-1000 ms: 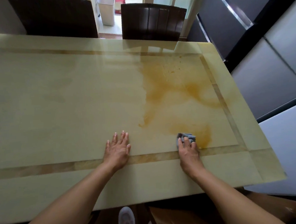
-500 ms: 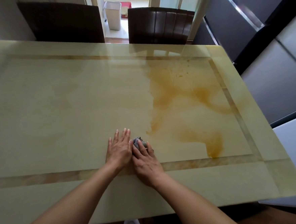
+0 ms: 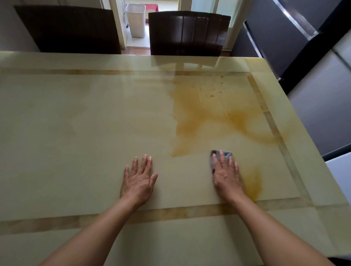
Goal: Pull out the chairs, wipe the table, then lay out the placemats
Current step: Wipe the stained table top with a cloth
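The pale yellow stone table (image 3: 67,140) fills the view, with an amber stained patch (image 3: 208,111) across its right half. My left hand (image 3: 139,180) lies flat on the tabletop with straight fingers, holding nothing. About a hand's width to the right, my right hand (image 3: 226,173) presses a small grey cloth (image 3: 226,154) flat against the table with straight fingers. Only the cloth's far edge shows beyond the fingertips. An amber smear (image 3: 254,184) lies just right of that hand. No placemats are in view.
Two dark brown chairs (image 3: 69,28) (image 3: 188,31) stand at the far side of the table. Behind them a white bin (image 3: 136,19) sits in a doorway. Grey cabinet fronts (image 3: 324,105) run along the right, close to the table's right edge.
My right hand slid the cloth left until it touched my left hand, then back right to beside the amber smear. My left hand stayed flat in place.
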A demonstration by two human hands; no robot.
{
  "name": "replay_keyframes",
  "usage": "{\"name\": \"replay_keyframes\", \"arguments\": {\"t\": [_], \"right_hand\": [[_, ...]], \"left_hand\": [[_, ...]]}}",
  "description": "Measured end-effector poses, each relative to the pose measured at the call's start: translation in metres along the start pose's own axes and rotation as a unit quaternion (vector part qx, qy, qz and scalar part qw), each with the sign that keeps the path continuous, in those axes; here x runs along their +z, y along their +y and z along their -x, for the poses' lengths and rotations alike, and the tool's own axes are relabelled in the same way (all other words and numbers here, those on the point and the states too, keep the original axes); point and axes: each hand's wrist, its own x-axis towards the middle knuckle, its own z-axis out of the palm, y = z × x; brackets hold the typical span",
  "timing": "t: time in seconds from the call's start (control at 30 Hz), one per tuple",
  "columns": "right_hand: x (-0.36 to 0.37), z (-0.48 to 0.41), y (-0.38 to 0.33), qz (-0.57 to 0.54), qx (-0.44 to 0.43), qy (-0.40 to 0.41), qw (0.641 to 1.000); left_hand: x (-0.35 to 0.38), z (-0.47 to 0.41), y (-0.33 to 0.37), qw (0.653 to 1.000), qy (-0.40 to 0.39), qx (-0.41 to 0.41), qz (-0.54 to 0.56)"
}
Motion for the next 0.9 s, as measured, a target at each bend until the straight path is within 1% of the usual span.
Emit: {"name": "replay_keyframes", "arguments": {"t": [0.1,0.17,0.23,0.27,0.33,0.43,0.47,0.53,0.6,0.63,0.73,0.9], "right_hand": [[-0.003,-0.003,0.019,-0.004,0.033,0.009,0.999],[-0.001,-0.002,0.015,-0.025,0.050,0.018,0.998],[0.002,-0.003,0.002,-0.043,0.045,0.029,0.998],[0.003,-0.005,-0.006,-0.041,0.025,0.039,0.998],[0.010,-0.005,-0.029,-0.024,-0.050,0.044,0.998],[0.020,-0.002,-0.081,0.003,-0.170,0.003,0.985],[0.018,0.000,-0.098,0.003,-0.196,-0.014,0.981],[0.010,-0.003,-0.124,0.009,-0.225,-0.024,0.974],[0.005,-0.018,-0.135,0.016,-0.271,-0.036,0.962],[0.005,-0.027,-0.135,0.015,-0.280,-0.036,0.959],[0.003,-0.053,-0.129,0.006,-0.276,-0.018,0.961],[-0.010,-0.089,-0.090,-0.021,-0.181,0.006,0.983]], "left_hand": [[0.000,0.001,0.001,1.000,0.005,0.000,0.001],[0.001,0.000,0.001,1.000,0.011,-0.002,-0.001],[0.003,-0.001,0.000,1.000,0.019,-0.005,0.001],[0.005,-0.002,-0.001,1.000,0.023,-0.004,0.000],[0.006,-0.002,-0.003,0.999,0.038,0.004,-0.008],[0.003,-0.009,-0.006,0.997,0.069,-0.016,0.017],[0.000,-0.013,-0.008,0.996,0.078,-0.029,0.026],[-0.009,-0.023,-0.011,0.995,0.082,-0.051,0.025],[-0.016,-0.033,-0.013,0.994,0.086,-0.061,0.020],[-0.019,-0.037,-0.013,0.994,0.085,-0.065,0.019],[-0.025,-0.052,-0.012,0.994,0.082,-0.075,0.016],[-0.035,-0.078,0.003,0.993,0.090,-0.072,0.019]]}}
